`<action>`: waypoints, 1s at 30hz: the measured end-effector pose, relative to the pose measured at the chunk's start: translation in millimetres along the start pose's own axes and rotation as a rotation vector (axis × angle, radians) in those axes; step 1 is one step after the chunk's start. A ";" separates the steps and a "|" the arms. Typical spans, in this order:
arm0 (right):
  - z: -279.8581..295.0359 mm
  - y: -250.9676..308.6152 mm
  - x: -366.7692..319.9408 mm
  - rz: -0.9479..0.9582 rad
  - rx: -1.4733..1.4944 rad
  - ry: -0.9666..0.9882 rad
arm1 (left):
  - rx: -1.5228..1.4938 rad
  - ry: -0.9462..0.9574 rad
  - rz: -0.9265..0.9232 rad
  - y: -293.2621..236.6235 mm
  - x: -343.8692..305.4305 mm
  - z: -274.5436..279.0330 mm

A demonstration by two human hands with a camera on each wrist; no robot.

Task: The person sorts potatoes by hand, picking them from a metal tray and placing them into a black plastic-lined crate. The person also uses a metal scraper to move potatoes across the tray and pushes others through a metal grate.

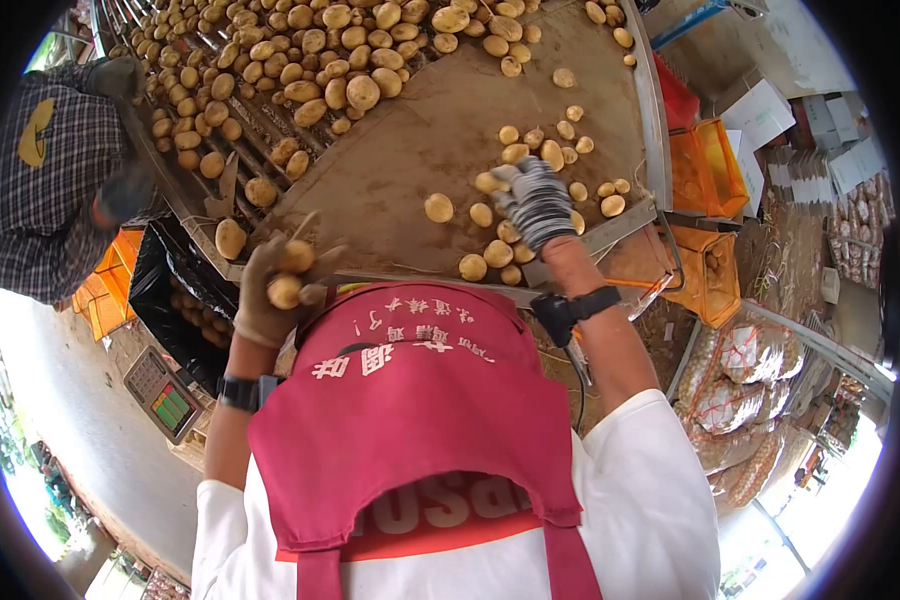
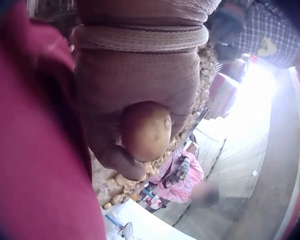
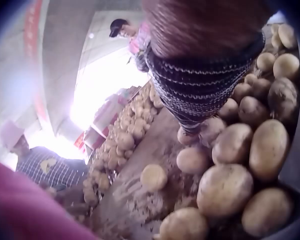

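In the head view, the left hand (image 1: 264, 295), in a tan glove, holds two potatoes, one (image 1: 296, 256) above the other (image 1: 284, 291), near the table's front edge. One potato (image 2: 146, 131) shows against that palm in the left wrist view, with the thumb curled beside it. The right hand (image 1: 536, 203), in a black-and-white striped glove, reaches over the brown table (image 1: 390, 190) among loose potatoes. Its fingertips meet a potato (image 1: 490, 182); blur hides how they lie. The right wrist view shows the striped glove (image 3: 200, 85) above several potatoes (image 3: 225, 190), its fingers hidden.
A large heap of potatoes (image 1: 300, 60) covers the rollers at the back left. Another person in a checked shirt (image 1: 50, 190) stands at the left. A black-lined container (image 1: 175, 300) and a scale (image 1: 163, 395) are at front left; orange crates (image 1: 708, 168) stand right.
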State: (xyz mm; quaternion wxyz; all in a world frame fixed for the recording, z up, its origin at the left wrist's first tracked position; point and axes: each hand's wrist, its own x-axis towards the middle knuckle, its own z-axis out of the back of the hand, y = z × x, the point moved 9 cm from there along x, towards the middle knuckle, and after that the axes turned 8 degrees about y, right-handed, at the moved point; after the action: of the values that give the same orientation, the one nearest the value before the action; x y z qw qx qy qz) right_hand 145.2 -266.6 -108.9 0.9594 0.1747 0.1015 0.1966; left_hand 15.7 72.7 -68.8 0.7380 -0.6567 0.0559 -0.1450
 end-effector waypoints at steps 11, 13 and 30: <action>-23.6 60.0 -66.1 0.269 -0.134 0.231 | -1.202 -0.811 0.765 127.2 -287.2 127.6; -19.5 46.1 -52.5 0.078 -0.091 0.199 | -1.185 -0.851 0.849 141.0 -309.8 136.1; -44.9 40.3 21.2 0.063 -0.224 0.109 | -0.139 -0.779 0.309 58.6 -129.8 137.0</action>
State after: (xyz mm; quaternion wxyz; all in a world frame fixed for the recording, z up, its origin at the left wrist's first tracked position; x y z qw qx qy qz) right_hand 138.7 -209.8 -137.8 0.9593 0.0586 0.1254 0.2460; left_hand -62.3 246.2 -122.6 0.6709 -0.6946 -0.1199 0.2303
